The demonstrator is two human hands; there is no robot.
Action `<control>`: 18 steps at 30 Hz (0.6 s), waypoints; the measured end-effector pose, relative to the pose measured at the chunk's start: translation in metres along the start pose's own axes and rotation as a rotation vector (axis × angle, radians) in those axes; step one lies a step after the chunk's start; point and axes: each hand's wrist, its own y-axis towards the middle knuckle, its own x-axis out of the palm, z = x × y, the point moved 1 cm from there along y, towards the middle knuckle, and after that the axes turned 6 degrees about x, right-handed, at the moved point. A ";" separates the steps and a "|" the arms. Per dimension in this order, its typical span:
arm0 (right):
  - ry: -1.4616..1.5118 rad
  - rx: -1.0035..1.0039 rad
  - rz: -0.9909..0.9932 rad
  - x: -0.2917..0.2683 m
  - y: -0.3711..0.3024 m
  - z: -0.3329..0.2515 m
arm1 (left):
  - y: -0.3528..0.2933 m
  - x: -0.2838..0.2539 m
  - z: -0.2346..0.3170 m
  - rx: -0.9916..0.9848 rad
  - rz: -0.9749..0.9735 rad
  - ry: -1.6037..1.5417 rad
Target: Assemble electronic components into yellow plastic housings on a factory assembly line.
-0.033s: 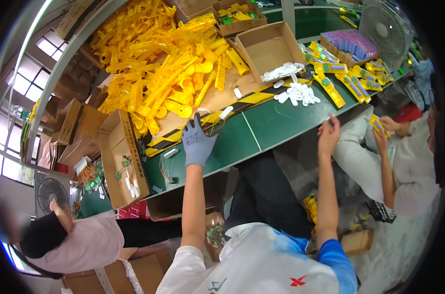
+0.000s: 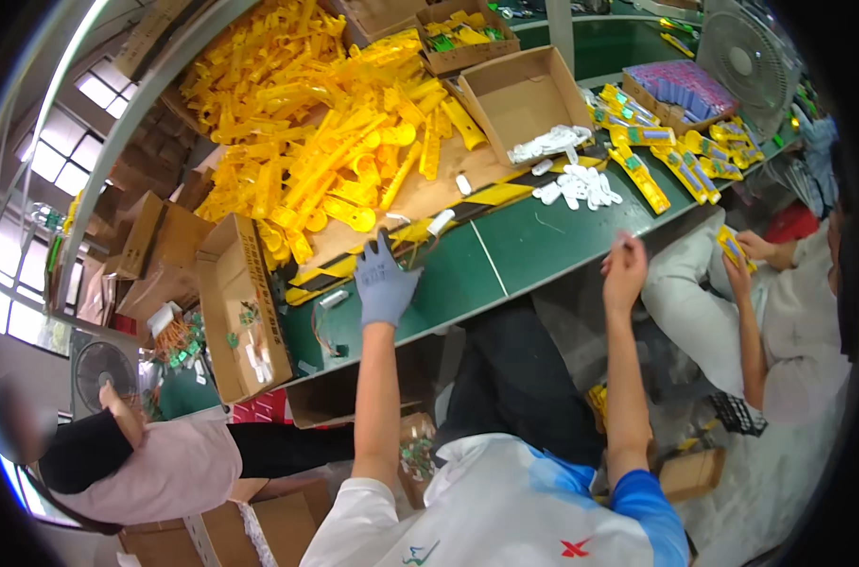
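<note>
My left hand (image 2: 388, 287), in a grey glove, lies over the green bench (image 2: 533, 250) with its fingers stretched toward the yellow-and-black striped edge. Close to its fingertips is a small white casing (image 2: 440, 223), and thin wires (image 2: 422, 251) run beside the thumb. Left of the glove, another white casing (image 2: 335, 299) lies near a wired green circuit board (image 2: 335, 350). My bare right hand (image 2: 624, 274) hovers past the bench's front edge, fingers curled together. Whatever they may hold is too small or blurred to make out.
A large heap of yellow plastic housings (image 2: 325, 151) covers the back. White pieces (image 2: 578, 187) lie before an open cardboard box (image 2: 526, 94). Another box (image 2: 233, 312) stands at the left. Co-workers sit on both sides; the right one holds a yellow housing (image 2: 732, 248).
My right hand has shifted slightly left and lower, its fingers curled. My left hand stays almost in place on the bench. The whole view has moved slightly.
</note>
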 end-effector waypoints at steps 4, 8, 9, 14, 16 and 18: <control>-0.224 -0.252 -0.605 0.097 -0.073 -0.067 | -0.019 0.043 -0.049 0.016 -0.040 -0.111; -0.527 -0.535 -0.858 0.183 -0.071 -0.076 | -0.036 0.061 -0.063 0.031 0.156 -0.350; -0.521 -0.551 -0.870 0.200 -0.067 -0.078 | -0.037 0.062 -0.066 0.045 0.191 -0.536; -0.714 -1.048 -1.016 0.261 -0.072 -0.087 | -0.033 0.064 -0.067 0.104 0.216 -0.429; -0.776 -1.209 -1.077 0.287 -0.072 -0.077 | -0.031 0.065 -0.062 0.109 0.214 -0.399; -0.845 -1.382 -1.131 0.303 -0.068 -0.076 | -0.031 0.055 -0.055 0.117 0.208 -0.429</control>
